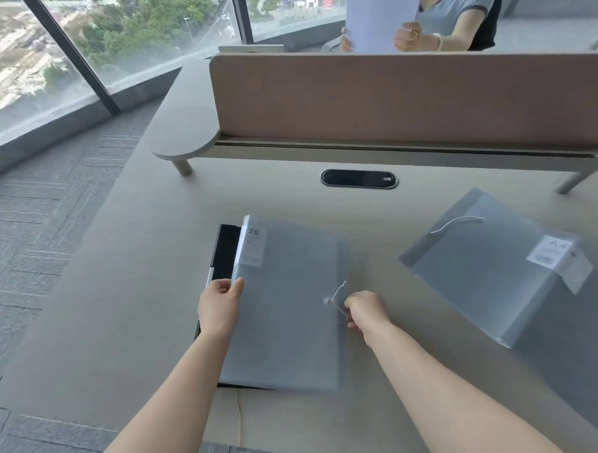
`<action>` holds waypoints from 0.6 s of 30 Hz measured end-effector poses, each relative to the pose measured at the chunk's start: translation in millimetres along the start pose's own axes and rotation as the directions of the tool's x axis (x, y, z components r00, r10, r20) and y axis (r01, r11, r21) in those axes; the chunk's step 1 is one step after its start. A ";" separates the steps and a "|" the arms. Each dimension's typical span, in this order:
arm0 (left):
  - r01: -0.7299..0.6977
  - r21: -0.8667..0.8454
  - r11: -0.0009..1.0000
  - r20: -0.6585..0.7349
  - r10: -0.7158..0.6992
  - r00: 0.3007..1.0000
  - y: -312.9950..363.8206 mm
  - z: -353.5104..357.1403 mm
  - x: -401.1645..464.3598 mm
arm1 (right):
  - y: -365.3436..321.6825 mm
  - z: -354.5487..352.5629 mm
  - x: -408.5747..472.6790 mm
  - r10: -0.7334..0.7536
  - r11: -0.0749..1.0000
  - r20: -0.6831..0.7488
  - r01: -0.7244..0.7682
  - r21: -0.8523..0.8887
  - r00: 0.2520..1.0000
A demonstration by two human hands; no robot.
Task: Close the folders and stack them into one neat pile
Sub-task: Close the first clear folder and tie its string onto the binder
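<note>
The near folder (287, 305) lies on a black folder (225, 250); another folder (491, 269) lies right, apart.

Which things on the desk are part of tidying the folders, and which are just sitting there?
For the job:
- grey folder marked 20
- its elastic cord, pinched by the right hand
- black folder underneath
- folder labelled A4
- left hand

Just there:
- cable port
- desk divider

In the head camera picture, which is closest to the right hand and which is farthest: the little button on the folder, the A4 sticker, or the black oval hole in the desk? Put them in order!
From the right hand:
1. Button on the near folder, just left of the hand.
2. Black oval hole, straight ahead, farther back on the desk.
3. A4 sticker, far off to the right on the other folder.
</note>
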State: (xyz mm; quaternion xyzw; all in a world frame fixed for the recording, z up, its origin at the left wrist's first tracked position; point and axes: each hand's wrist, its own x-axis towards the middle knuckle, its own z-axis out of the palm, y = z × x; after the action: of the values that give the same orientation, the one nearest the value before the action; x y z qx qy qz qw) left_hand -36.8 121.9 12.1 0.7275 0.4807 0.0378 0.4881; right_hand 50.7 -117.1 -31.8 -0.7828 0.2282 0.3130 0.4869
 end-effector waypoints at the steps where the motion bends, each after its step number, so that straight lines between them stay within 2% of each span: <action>1: -0.003 0.006 1.000 -0.019 0.003 1.000 -1.8 -6.6 4.0 | -2.7 8.0 -1.8 -0.010 1.000 0.007 0.010 0.010 1.000; 8: -0.041 0.101 0.994 -0.091 0.050 0.995 -16.6 -34.3 25.7 | -11.2 46.7 -9.1 -0.029 0.998 0.053 0.026 0.064 0.998; 18: -0.034 0.187 0.982 0.015 0.032 0.999 -27.0 -37.8 38.4 | -14.0 55.6 -13.6 -0.084 0.993 -0.021 0.082 -0.089 0.996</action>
State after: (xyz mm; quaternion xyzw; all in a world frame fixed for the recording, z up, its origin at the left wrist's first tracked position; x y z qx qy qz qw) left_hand -54.0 177.2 -4.3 0.7782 0.4670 -0.0036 0.4198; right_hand 35.6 -60.1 -31.7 -0.8163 0.1874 0.2925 0.4615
